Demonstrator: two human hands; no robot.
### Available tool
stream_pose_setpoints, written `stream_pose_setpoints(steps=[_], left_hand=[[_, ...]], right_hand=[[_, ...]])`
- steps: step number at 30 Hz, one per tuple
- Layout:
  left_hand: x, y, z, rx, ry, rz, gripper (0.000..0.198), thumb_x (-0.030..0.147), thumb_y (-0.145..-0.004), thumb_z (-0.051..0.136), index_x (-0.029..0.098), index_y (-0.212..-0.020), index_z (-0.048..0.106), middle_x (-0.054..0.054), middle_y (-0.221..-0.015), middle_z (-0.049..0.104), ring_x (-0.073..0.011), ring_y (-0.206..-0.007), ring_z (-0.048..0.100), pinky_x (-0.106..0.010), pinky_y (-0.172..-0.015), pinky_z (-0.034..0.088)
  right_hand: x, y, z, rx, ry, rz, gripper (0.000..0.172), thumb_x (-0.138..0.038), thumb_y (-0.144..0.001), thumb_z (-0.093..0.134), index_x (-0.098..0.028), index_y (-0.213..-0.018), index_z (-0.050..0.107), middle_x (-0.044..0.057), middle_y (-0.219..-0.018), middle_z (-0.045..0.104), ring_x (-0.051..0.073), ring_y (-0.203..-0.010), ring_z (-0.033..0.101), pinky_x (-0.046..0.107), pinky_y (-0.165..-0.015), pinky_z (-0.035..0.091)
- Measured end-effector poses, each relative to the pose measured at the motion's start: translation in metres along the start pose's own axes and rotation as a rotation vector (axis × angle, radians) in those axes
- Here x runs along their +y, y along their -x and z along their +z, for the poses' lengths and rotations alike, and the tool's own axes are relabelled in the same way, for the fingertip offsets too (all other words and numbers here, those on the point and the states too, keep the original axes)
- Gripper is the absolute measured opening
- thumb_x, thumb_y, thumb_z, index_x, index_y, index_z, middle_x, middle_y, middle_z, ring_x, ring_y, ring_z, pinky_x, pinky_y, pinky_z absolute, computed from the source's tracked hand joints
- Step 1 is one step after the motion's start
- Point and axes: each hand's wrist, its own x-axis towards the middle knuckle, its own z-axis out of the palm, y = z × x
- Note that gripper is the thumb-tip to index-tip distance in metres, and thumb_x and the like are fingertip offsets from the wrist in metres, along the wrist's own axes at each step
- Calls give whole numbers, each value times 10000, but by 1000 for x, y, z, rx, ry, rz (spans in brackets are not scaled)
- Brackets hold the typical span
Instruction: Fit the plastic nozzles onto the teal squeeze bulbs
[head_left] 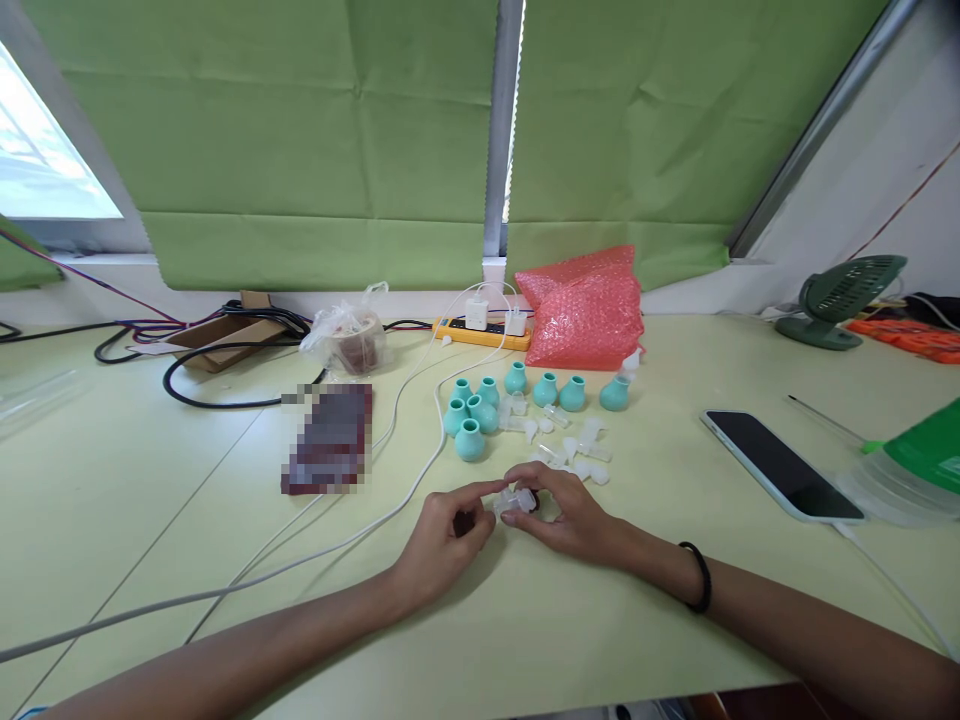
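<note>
My left hand (444, 532) and my right hand (564, 514) meet low on the pale yellow table (150, 520), fingers pinched together on a small clear plastic piece (517, 499). My right wrist wears a black band (701, 577). Just beyond my hands lie several more clear plastic pieces (577, 455). Behind those stand several teal rubber bulbs (480, 412), upright in a loose cluster.
A smartphone (780, 465) lies face up at right, near a green-lidded container (922, 460). White cables (360, 520) cross the table from a yellow power strip (480, 330). Pink bubble wrap (585, 305), a bagged tape roll (352, 340), a cardboard box (217, 340) and a green fan (840, 300) sit at the back.
</note>
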Motion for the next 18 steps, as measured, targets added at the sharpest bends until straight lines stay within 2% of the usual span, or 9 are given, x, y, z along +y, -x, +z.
stream_pose_setpoints(steps=[18], left_hand=[[-3,-1,-2,-29,41,-8,425,122,-680,429,118,-1089,548,65,-464,368,-68,-457,308,-184,-453,248]], right_hand=[[3,2,3,31,17,30,180,-331,-732,550,-207,-842,481,-6,-699,565,105,-599,523,210,-545,428]])
